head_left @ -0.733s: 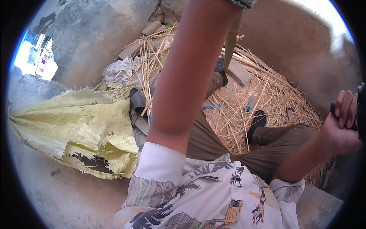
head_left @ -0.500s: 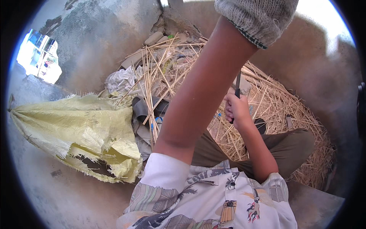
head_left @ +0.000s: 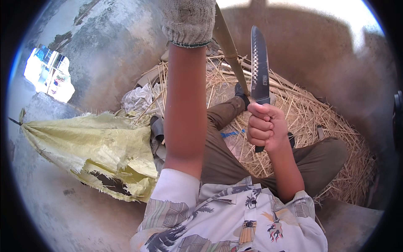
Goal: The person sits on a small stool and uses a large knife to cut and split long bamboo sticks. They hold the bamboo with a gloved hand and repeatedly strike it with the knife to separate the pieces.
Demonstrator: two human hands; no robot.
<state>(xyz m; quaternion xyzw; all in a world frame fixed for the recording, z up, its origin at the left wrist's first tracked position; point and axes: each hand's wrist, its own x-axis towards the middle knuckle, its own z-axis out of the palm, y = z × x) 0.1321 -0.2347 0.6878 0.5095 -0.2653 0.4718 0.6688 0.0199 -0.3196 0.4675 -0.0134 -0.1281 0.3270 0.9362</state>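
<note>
Your one view sits on your head, left of a pair, facing steeply down your chest and lap. It is close: your shirt (head_left: pixel 235 218) fills the lower edge, the straw (head_left: pixel 310 113) lies beyond. Fisheye bending darkens the rim.

Surroundings: floor items around the seated person

Torn yellow woven sack (head_left: pixel 96 147), frayed and holed, lying on the grey concrete floor (head_left: pixel 63 218); crumpled grey-white cloth (head_left: pixel 140 98) just beside the heap of dry straw (head_left: pixel 310 122); short dark pipe piece (head_left: pixel 157 128) between sack and straw; thin blue strip (head_left: pixel 231 134) on the straw.
</note>
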